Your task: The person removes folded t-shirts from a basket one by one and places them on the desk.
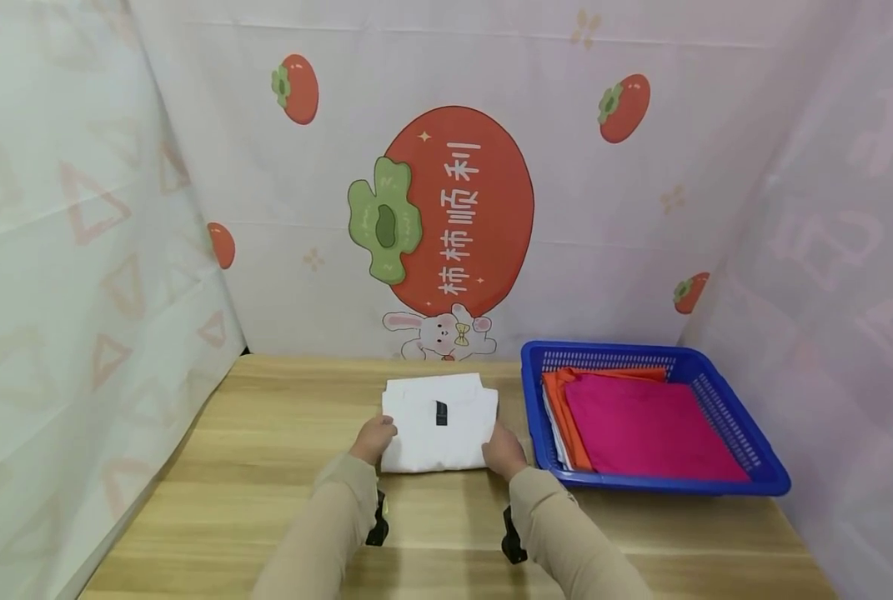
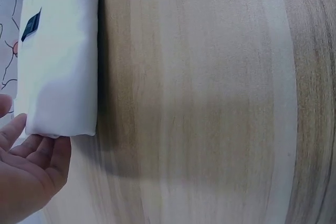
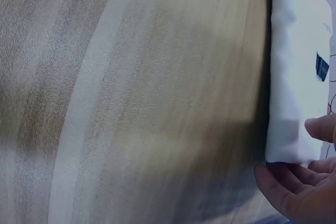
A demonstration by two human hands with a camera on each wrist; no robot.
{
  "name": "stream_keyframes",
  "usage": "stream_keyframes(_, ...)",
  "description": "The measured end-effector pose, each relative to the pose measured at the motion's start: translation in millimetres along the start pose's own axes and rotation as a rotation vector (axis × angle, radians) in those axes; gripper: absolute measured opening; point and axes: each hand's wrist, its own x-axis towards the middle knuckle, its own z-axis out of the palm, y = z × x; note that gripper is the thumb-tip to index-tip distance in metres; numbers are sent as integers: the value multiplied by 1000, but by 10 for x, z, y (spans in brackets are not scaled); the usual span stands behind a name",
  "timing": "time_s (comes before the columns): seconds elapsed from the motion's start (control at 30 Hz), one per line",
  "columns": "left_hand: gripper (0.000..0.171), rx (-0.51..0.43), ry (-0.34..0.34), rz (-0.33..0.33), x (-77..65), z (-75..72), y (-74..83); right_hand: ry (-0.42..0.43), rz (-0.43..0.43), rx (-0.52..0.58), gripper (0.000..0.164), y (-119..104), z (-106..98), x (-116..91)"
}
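Observation:
A folded white garment (image 1: 416, 442) with a small black label (image 1: 442, 413) lies near the back middle of the wooden table. My left hand (image 1: 374, 438) holds its left end; in the left wrist view that hand's fingers (image 2: 59, 158) tuck under the end of the garment (image 2: 65, 77), the thumb on the upper side. At the opposite end, my right hand (image 1: 504, 452) grips the fold. The right wrist view shows the thumb over the garment (image 3: 291, 77) and the fingers (image 3: 275, 187) beneath its edge. Parts of both hands are cut off in the wrist views.
To the right stands a blue plastic basket (image 1: 772, 482) holding folded cloths: a magenta one (image 1: 649, 425) on top, an orange one (image 1: 572, 421) under it, and a whitish edge below. Printed white curtains (image 1: 581, 275) enclose the table (image 1: 281, 450) at the back and sides.

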Motion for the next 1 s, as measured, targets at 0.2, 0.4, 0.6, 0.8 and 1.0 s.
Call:
stream_keyframes(0.2,44,-24,28,72,361,-35,-396,-31,-21,35,41,-510,-557,-312)
stream_keyframes(0.4,38,-43,47,18,-433,-256,590,-80,-2,112,48,-572,-643,-233)
stream_keyframes(0.6,39,-92,1,-51,-1107,-405,1479,-88,-48,141,56,-357,-539,29)
stream_keyframes(0.8,37,-163,-24,-29,-1202,-326,1625,-90,-40,297,47,-646,-852,-254)
stream_keyframes(1.0,33,-196,-51,-2,-1306,-188,1741,-64,-54,345,42,-732,-998,-458)
